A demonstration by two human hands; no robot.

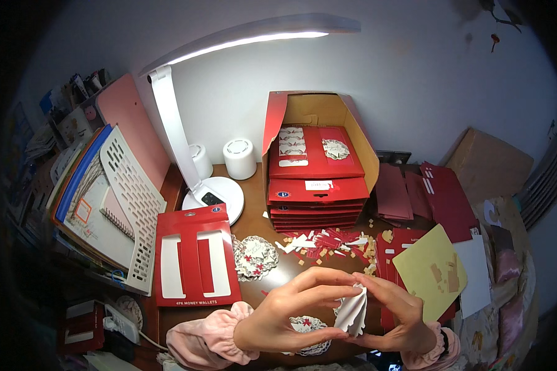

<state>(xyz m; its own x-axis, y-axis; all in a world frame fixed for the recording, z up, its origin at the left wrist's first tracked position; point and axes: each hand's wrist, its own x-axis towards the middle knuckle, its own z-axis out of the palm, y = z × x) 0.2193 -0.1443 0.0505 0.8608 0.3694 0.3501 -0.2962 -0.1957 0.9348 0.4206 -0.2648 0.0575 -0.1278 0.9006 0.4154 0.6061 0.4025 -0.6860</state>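
Between my two hands, above the near part of the table, is a white paper cut-out (351,314) with a wavy edge, bent and seen nearly edge-on. I cannot tell whether it is one piece or several together. My left hand (291,312) pinches it from the left, fingertips at its top and thumb at its bottom. On the other side my right hand (402,315) grips it the same way. Below them lies a round printed paper cut-out (309,334) with red details, partly hidden by my left hand. A pile of similar cut-outs (255,256) lies farther left.
An open red carton (368,161) holds stacked red packets. Before it are scattered red, white and tan paper scraps (328,242). A red window-cut sleeve (195,256) leans at left by a white lamp (226,191). A yellow sheet (421,266) with tan pieces lies right.
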